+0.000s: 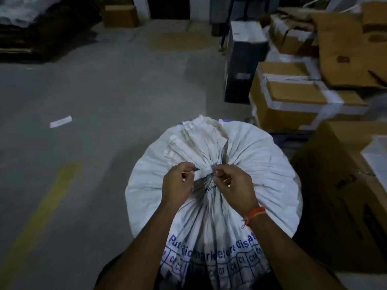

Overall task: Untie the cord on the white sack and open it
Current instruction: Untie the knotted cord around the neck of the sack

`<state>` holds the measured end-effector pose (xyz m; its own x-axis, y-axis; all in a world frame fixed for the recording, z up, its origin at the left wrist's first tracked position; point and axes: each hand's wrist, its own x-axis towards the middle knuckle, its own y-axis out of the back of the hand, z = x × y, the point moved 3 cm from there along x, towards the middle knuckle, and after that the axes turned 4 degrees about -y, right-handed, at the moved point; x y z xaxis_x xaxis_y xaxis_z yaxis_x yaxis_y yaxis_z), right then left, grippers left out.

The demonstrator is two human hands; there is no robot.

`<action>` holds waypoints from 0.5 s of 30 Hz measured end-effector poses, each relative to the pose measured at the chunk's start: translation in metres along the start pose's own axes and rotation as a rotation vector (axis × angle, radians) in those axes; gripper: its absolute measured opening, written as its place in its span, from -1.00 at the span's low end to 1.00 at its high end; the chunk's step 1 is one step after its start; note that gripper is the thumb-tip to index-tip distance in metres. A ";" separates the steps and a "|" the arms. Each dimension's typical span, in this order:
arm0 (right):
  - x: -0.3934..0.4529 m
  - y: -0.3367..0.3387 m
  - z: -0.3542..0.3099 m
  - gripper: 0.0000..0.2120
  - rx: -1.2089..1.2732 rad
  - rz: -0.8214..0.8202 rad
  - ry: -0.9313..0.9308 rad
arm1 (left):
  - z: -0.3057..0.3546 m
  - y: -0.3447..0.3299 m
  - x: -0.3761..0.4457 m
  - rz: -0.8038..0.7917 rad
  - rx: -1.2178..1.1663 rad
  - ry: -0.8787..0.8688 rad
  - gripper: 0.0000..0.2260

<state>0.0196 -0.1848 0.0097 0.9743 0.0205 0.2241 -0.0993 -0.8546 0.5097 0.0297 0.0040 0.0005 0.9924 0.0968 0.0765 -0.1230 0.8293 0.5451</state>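
Both hands are right at the gathered neck of the white sack (pixel 247 164), one on each side of the knot. The left hand (pixel 178 183) has its fingers curled in, pinching something pale at the tie, and the right hand (pixel 232 185) is doing the same from the other side, fingertips pressed together on the cord (pixel 211 171) (it's too small and blurry to say how the cord is looped). The right wrist has an orange thread band (pixel 254 214) on it. Both forearms reach in from the bottom of the view, angled toward each other over the sack. The sack is full and round, the fabric pleated toward the tied neck, with a flap of loose fabric flopped away past the knot and blue printed text and numbered boxes on the near side. It stands on the grey floor (pixel 94 122) directly under the hands, still tied. Cardboard boxes (pixel 289 97) are stacked just to the right, and a yellow painted line (pixel 41 206) runs along the floor on the left.
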 end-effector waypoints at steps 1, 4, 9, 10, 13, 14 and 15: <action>0.006 -0.004 0.004 -0.77 -0.030 0.001 0.028 | -0.005 -0.004 0.003 -0.027 -0.062 0.022 -0.82; 0.019 -0.012 0.006 -0.78 -0.164 -0.038 0.071 | -0.012 -0.011 0.008 -0.108 -0.124 0.070 -0.87; 0.029 -0.002 0.013 -0.86 -0.209 -0.079 0.112 | -0.016 -0.014 0.017 -0.189 -0.511 0.264 -0.80; 0.030 0.003 0.015 -0.87 -0.210 -0.085 0.116 | -0.016 -0.015 0.019 -0.237 -0.597 0.277 -0.77; 0.030 0.014 0.022 -0.89 -0.147 -0.122 0.063 | -0.013 -0.018 0.023 -0.364 -0.530 0.093 -0.77; 0.029 0.016 0.024 -0.89 -0.123 -0.136 0.044 | -0.013 -0.021 0.024 -0.371 -0.444 0.021 -0.79; 0.027 0.017 0.025 -0.88 -0.111 -0.151 0.035 | -0.012 -0.025 0.024 -0.368 -0.381 -0.033 -0.81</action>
<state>0.0497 -0.2119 0.0039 0.9726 0.1632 0.1658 0.0235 -0.7779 0.6280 0.0568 -0.0072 -0.0214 0.9674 -0.2512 -0.0329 0.2526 0.9468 0.1993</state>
